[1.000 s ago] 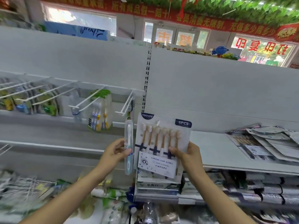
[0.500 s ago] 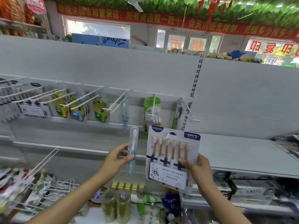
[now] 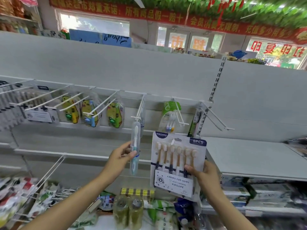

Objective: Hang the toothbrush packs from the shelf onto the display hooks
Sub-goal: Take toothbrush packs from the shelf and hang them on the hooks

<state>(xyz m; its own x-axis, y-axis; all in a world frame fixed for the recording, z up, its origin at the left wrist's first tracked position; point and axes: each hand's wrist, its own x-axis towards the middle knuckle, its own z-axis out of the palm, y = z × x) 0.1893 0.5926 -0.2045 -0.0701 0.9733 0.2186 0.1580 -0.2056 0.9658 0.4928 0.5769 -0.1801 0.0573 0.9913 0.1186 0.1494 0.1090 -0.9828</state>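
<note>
Both hands have risen toward the hook rail since half a second ago, and the view has swung left, bringing more hooks into frame. Left hand point(image 3: 120, 157) pinches a single brush pack point(image 3: 135, 150), held upright, thumb and fingers curled around its lower half; pack top sits just below the tip of a hook point(image 3: 138, 112), near touching. Another slim pack seems to hang on that hook already, though blur makes it hard to tell. Right hand point(image 3: 205, 175) grips a six-brush card point(image 3: 177, 163) at its lower right, thumb across the front, card upright and tilted slightly, below the green pack point(image 3: 170, 113) on the rail. Bare shelf point(image 3: 249, 156) lies right of the card.

Step in hand, as I judge: lining up the single pack with the hook tip. Next move calls for finding the hang hole at the pack top, too small to make out here, raising it level with the hook end, then sliding it back along the wire. Six-brush card waits; the free hook point(image 3: 214, 117) at right looks a likely place.
</note>
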